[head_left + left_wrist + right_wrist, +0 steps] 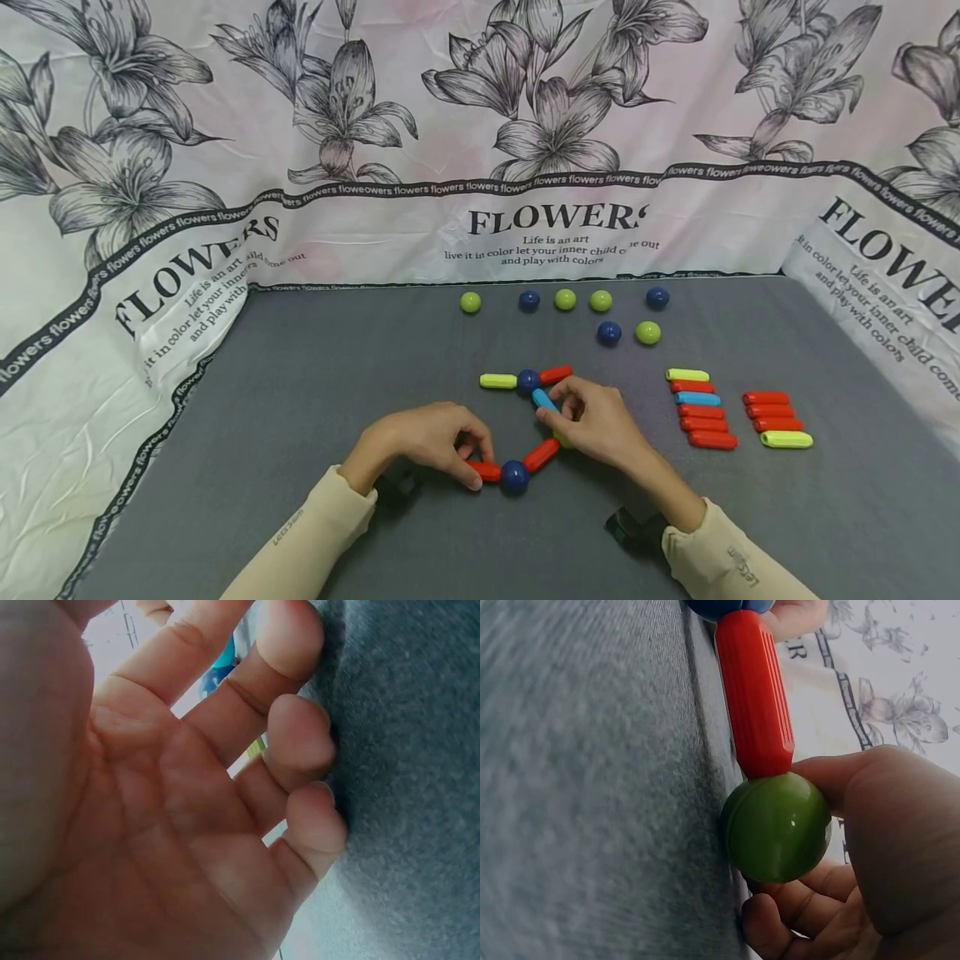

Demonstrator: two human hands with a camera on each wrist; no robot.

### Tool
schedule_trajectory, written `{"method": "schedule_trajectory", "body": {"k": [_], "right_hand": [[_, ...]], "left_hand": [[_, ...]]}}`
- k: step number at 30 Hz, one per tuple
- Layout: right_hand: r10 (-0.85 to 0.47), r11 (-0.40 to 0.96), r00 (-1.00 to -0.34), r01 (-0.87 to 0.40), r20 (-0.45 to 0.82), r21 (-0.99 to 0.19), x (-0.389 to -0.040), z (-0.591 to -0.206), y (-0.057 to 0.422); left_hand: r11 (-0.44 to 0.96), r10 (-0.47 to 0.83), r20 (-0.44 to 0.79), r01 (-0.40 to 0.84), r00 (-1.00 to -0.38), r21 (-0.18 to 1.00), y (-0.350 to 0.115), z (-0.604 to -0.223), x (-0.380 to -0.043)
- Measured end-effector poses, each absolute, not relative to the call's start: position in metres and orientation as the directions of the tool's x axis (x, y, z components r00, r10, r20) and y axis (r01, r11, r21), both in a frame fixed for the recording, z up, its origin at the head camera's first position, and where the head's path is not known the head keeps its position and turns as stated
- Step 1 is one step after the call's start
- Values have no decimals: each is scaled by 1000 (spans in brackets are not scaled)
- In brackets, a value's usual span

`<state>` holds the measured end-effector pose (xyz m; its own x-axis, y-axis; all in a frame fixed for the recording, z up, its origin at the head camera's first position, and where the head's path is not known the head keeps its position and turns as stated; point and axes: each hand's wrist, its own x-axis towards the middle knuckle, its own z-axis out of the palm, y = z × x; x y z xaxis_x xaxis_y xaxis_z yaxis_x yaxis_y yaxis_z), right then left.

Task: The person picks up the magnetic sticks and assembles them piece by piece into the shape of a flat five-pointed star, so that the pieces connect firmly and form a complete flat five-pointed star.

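Note:
My left hand [435,437] pinches a red toy rod [487,472] between thumb and fingers. That rod's right end meets a dark-blue ball [514,477], from which a second red rod [542,455] slants up to a green ball [778,829]. Over that ball, my right hand [596,417] pinches a light-blue rod [545,401]; its upper end reaches another dark-blue ball [528,382]. A yellow-green rod [498,381] and a red rod [556,374] extend from the sides of this upper ball. The right hand partly covers the green ball in the head view.
Loose green balls [565,299] and dark-blue balls [609,333] lie at the back of the grey surface [337,350]. To the right are two columns of rods, mostly red [703,413], with some yellow-green [786,439] and one light-blue [697,399]. A flower-printed sheet [360,225] rises behind.

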<state>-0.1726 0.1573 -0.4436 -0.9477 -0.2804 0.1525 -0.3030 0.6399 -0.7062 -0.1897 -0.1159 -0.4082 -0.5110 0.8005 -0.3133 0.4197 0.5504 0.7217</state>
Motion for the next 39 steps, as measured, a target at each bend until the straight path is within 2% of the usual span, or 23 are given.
{"method": "schedule_trajectory", "body": {"k": [4, 11, 16, 39], "right_hand": [[-296, 651, -940, -330, 172, -683, -172, -444, 157], [-337, 637, -917, -389, 214, -665, -174, -445, 155], [-357, 644, -907, -411, 221, -645, -174, -444, 155], [-323, 669, -929, -361, 183, -650, -173, -444, 155]], "left_hand": [[551, 803, -314, 430, -506, 716, -113, -407, -187], [523, 830, -344, 399, -440, 753, -108, -405, -184], [503, 841, -332, 392, -427, 770, -108, -405, -184], [539, 820, -364, 384, -442, 750, -108, -407, -181]]}}
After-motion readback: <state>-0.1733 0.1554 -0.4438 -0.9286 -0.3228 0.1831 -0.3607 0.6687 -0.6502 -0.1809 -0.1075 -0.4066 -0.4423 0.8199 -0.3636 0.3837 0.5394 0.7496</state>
